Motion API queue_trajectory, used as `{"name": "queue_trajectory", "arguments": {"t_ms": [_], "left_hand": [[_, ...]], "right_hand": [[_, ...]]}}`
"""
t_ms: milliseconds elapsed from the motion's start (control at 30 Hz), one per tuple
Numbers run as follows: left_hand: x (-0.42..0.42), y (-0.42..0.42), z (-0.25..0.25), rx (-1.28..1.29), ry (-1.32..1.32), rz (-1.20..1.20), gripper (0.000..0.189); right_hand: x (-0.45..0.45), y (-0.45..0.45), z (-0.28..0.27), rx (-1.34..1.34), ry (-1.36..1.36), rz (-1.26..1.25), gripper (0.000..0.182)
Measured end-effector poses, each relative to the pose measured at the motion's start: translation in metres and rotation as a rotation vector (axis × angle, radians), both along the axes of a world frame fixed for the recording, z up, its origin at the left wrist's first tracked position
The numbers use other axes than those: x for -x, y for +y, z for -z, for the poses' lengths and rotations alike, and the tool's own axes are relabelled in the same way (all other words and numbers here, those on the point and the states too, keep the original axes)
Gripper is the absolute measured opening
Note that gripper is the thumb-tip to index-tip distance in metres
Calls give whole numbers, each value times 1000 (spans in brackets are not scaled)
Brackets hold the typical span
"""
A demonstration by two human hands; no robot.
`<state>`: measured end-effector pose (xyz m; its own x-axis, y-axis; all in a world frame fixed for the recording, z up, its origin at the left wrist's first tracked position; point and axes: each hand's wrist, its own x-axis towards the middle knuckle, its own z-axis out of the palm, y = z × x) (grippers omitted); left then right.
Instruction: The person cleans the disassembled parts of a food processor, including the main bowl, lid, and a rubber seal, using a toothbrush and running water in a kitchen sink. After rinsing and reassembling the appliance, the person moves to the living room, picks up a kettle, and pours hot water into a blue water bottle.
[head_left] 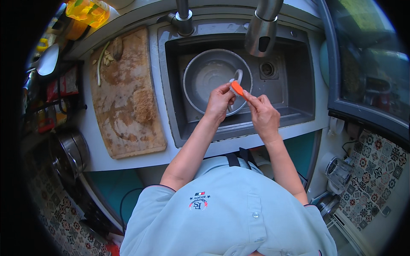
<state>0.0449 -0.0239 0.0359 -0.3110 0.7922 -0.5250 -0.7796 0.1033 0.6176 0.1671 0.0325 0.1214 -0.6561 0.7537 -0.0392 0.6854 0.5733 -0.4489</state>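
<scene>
My right hand (265, 116) grips an orange brush (237, 87) by its handle, with the pale bristles turned toward my left hand (219, 101). In the fingers of my left hand is a pale curved strip (239, 74), and the brush head lies against or just beside it. Its exact kind is unclear, and my fingers and the brush hide part of it. Both hands are over the near right part of a round metal basin (205, 78), which stands in the dark grey sink (293, 92). The basin may hold a little clear water.
Left of the sink, a wooden cutting board (118, 96) bears a brown fibre scourer (144, 105), a scallion (101, 62) and garlic cloves (108, 57). A faucet spout (262, 35) hangs over the sink's back. An open window sash (336, 57) juts in at right; steel pots (69, 153) stand left.
</scene>
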Motion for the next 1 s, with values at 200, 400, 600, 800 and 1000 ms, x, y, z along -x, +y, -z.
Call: {"name": "queue_trajectory", "arguments": {"t_ms": [200, 400, 600, 800, 1000], "left_hand": [[3, -5, 0, -27, -218, 17, 25], [9, -7, -8, -95, -242, 0, 44], [11, -13, -18, -86, -68, 59, 44], [-5, -19, -21, -33, 450, 100, 42], [-7, -29, -13, -126, 1023, 79, 43]], "right_hand": [[7, 8, 22, -24, 14, 21, 26], [20, 11, 29, -3, 44, 110, 27], [21, 26, 41, 6, 46, 113, 24], [39, 27, 32, 856, 549, 415, 44], [30, 26, 41, 1106, 724, 428, 51]]}}
